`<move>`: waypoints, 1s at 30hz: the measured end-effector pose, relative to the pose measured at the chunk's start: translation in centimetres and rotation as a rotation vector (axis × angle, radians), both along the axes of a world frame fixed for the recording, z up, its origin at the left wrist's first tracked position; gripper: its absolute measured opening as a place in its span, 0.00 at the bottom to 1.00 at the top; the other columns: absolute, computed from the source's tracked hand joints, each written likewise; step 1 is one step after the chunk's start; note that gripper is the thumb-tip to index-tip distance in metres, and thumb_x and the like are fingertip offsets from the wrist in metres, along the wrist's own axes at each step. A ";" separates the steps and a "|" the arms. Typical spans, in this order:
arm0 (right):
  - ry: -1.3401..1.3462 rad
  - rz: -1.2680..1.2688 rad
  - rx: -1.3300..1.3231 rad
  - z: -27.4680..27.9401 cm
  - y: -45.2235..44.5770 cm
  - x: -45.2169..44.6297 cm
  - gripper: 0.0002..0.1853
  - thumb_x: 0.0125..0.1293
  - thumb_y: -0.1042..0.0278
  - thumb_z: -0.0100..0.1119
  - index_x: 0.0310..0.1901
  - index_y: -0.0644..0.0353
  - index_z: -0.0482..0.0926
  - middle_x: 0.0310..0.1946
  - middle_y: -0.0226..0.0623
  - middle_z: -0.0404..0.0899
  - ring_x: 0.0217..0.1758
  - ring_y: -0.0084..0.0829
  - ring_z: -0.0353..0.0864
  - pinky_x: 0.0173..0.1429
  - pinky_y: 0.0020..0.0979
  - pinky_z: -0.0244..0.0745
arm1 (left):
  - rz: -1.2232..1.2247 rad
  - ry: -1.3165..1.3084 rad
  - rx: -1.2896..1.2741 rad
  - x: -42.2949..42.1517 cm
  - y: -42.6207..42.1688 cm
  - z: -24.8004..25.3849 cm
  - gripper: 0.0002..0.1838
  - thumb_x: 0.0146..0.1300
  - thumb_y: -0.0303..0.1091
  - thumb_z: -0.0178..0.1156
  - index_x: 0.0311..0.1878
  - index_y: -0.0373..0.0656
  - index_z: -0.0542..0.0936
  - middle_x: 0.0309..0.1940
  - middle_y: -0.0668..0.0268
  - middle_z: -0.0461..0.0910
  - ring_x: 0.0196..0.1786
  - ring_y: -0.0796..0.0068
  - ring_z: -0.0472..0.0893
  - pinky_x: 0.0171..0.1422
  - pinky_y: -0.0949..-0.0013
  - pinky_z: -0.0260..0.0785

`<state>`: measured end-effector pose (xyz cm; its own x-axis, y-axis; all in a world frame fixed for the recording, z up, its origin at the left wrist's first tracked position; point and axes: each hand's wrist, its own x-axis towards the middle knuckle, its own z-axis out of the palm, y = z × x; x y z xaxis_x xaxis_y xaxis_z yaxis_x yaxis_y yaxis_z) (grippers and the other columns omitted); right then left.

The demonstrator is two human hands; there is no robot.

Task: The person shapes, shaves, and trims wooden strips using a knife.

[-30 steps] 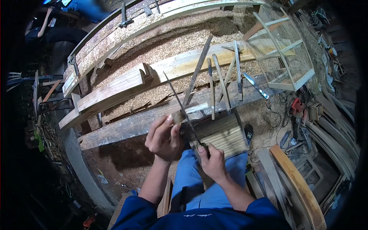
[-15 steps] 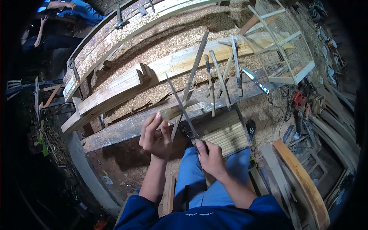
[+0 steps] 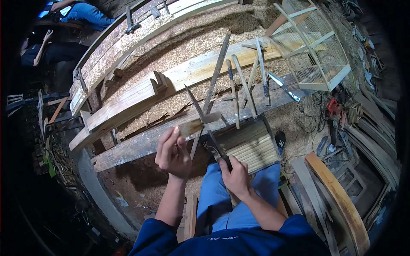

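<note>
My left hand (image 3: 174, 152) pinches a small flat piece of wood (image 3: 191, 127), blurred, raised above the wooden beam. My right hand (image 3: 235, 174) is closed round the dark handle of a long thin blade (image 3: 194, 102) that points up and to the left. The wood piece lies across the blade near its middle and hides part of it. Beneath the blade, a slatted wooden panel (image 3: 252, 147) rests near my knees. Several narrow sticks (image 3: 244, 85) and a knife with a shiny blade (image 3: 284, 86) lie on the beam beyond my hands.
A wire-and-wood cage (image 3: 316, 55) stands at the back right. A hammer (image 3: 131, 26) lies at the upper left. Long planks (image 3: 339, 198) and a red tool (image 3: 333, 107) are on the right. Two people sit at the upper left. Wood shavings cover the bench.
The wood piece has moved from beside the blade to across it. My left hand has shifted slightly left. The camera view has shifted, showing more of the people at the upper left.
</note>
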<state>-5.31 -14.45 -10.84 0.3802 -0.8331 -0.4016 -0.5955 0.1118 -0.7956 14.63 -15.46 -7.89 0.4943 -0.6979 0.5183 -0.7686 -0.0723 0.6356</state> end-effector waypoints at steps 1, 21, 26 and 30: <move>0.001 -0.003 -0.002 0.0 0.1 -0.3 0.19 0.76 0.56 0.63 0.34 0.66 0.77 0.23 0.58 0.81 0.29 0.60 0.84 0.33 0.53 0.76 | -0.035 0.022 -0.038 -0.3 -0.3 -0.1 0.10 0.73 0.29 0.66 0.49 0.30 0.86 0.46 0.46 0.88 0.47 0.57 0.89 0.51 0.62 0.81; -0.042 -0.094 0.034 -5.3 0.1 -0.5 0.16 0.75 0.58 0.63 0.43 0.67 0.81 0.27 0.58 0.84 0.30 0.63 0.84 0.33 0.50 0.80 | -0.166 0.150 -0.106 -2.9 0.0 -1.7 0.12 0.76 0.34 0.64 0.50 0.33 0.80 0.51 0.42 0.87 0.53 0.54 0.88 0.56 0.59 0.81; -0.236 -0.384 0.884 -0.6 -3.6 -0.8 0.20 0.77 0.54 0.60 0.35 0.66 0.79 0.22 0.53 0.80 0.27 0.59 0.83 0.30 0.48 0.74 | -0.149 0.180 -0.064 -2.5 0.8 -1.1 0.11 0.76 0.34 0.64 0.49 0.34 0.79 0.51 0.41 0.87 0.52 0.54 0.89 0.56 0.59 0.82; -0.233 -0.079 0.036 1.7 -2.1 -0.2 0.23 0.78 0.52 0.61 0.32 0.66 0.76 0.18 0.50 0.76 0.25 0.56 0.83 0.28 0.46 0.70 | -0.181 0.139 -0.086 -2.9 0.1 -1.4 0.11 0.76 0.35 0.64 0.50 0.35 0.79 0.50 0.42 0.87 0.52 0.54 0.89 0.55 0.59 0.82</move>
